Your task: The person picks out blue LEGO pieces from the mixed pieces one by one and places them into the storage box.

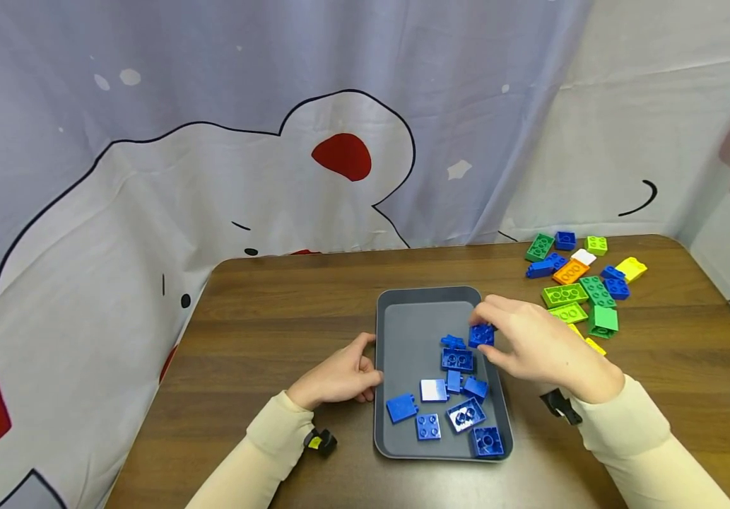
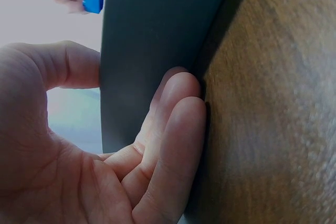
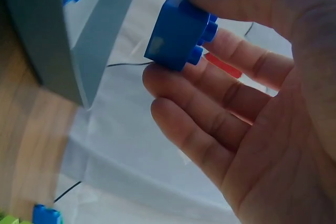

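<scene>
My right hand pinches a blue toy brick between thumb and fingers, over the right side of a grey tray. In the right wrist view the brick shows its studs toward the palm, apart from the tray wall. My left hand touches the tray's left side. Seen from the left wrist, its fairly straight fingers lie against the outer wall and the thumb meets the rim. Inside the tray lie several blue bricks, among them a square one and one lying studs-down.
Right of the tray, loose bricks are spread on the wooden table: green, lime, orange, yellow, white and blue. A printed curtain hangs behind the table's far edge.
</scene>
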Demonstrator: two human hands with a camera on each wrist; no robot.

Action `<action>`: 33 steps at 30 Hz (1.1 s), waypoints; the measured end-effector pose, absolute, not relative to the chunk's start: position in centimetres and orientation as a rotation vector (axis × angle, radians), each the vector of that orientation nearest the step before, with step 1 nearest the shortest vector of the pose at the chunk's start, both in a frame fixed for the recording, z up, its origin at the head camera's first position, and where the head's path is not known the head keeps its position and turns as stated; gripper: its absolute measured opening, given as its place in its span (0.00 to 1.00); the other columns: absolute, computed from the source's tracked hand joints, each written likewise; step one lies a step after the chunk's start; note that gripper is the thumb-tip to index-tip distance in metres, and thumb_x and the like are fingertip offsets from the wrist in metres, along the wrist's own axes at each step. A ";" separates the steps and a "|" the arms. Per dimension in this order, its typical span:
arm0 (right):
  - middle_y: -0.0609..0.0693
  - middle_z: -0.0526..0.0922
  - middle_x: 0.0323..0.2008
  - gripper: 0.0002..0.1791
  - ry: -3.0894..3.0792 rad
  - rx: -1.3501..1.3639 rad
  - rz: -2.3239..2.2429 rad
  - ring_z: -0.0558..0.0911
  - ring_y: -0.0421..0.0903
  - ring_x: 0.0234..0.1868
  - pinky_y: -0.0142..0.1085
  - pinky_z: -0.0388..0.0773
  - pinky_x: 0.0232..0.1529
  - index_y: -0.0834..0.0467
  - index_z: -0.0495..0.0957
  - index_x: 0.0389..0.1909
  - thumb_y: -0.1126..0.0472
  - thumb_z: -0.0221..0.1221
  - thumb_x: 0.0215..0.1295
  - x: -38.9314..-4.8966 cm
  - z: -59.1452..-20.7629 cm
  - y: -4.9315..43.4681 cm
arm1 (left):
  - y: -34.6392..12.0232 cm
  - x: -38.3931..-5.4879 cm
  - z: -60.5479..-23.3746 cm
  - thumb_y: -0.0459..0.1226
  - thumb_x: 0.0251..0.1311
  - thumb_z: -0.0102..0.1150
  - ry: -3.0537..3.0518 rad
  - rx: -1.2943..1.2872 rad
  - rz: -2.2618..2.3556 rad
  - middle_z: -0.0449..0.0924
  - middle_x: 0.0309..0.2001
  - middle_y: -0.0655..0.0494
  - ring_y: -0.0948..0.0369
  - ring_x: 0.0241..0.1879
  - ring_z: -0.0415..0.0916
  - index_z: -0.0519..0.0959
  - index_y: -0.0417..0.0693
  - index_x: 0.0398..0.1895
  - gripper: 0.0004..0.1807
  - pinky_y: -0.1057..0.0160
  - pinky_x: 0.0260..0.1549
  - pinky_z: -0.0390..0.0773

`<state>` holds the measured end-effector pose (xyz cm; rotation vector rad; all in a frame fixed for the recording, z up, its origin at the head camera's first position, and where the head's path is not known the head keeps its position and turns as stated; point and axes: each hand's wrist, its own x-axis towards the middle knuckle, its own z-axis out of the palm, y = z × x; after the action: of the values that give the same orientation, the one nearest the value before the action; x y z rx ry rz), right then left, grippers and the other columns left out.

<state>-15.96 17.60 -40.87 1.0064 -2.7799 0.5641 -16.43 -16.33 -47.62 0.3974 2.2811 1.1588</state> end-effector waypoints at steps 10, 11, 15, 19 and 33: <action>0.41 0.82 0.40 0.19 -2.709 1.089 0.540 0.81 0.35 0.36 0.35 0.85 0.39 0.50 0.81 0.46 0.60 0.76 0.54 -14.6 -39.7 16.9 | -16.3 -16.5 -47.6 0.37 0.63 0.58 2.283 0.394 1.150 0.83 0.26 0.52 0.60 0.24 0.83 0.53 0.39 0.78 0.42 0.61 0.28 0.85; 0.41 0.82 0.40 0.19 -2.707 1.091 0.538 0.81 0.35 0.36 0.35 0.85 0.39 0.50 0.81 0.46 0.60 0.76 0.54 -14.6 -39.6 16.8 | -16.3 -16.5 -47.7 0.37 0.63 0.58 2.282 0.395 1.151 0.83 0.26 0.52 0.60 0.24 0.83 0.53 0.39 0.78 0.42 0.61 0.29 0.85; 0.41 0.82 0.40 0.19 -2.705 1.101 0.529 0.82 0.37 0.36 0.36 0.86 0.40 0.50 0.81 0.46 0.60 0.76 0.54 -14.4 -39.6 16.8 | -16.3 -16.5 -47.7 0.38 0.63 0.58 2.283 0.395 1.152 0.83 0.26 0.52 0.60 0.24 0.83 0.53 0.39 0.78 0.42 0.61 0.28 0.85; 0.41 0.83 0.40 0.19 -2.724 1.100 0.528 0.83 0.37 0.37 0.36 0.86 0.40 0.50 0.82 0.46 0.60 0.76 0.53 -14.4 -39.6 16.8 | -16.2 -16.4 -47.7 0.38 0.63 0.58 2.286 0.395 1.154 0.83 0.26 0.52 0.59 0.24 0.83 0.54 0.39 0.78 0.42 0.61 0.28 0.85; 0.58 0.65 0.77 0.55 -2.845 1.045 0.445 0.72 0.60 0.72 0.63 0.73 0.67 0.52 0.66 0.76 0.35 0.75 0.50 -14.2 -40.0 17.6 | -16.3 -16.5 -47.8 0.38 0.63 0.59 2.289 0.396 1.152 0.84 0.26 0.53 0.59 0.24 0.84 0.54 0.38 0.78 0.42 0.60 0.29 0.86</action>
<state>-14.25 17.64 -40.01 1.0452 -2.8450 0.4445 -16.49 -16.32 -47.81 0.3956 2.2890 1.1521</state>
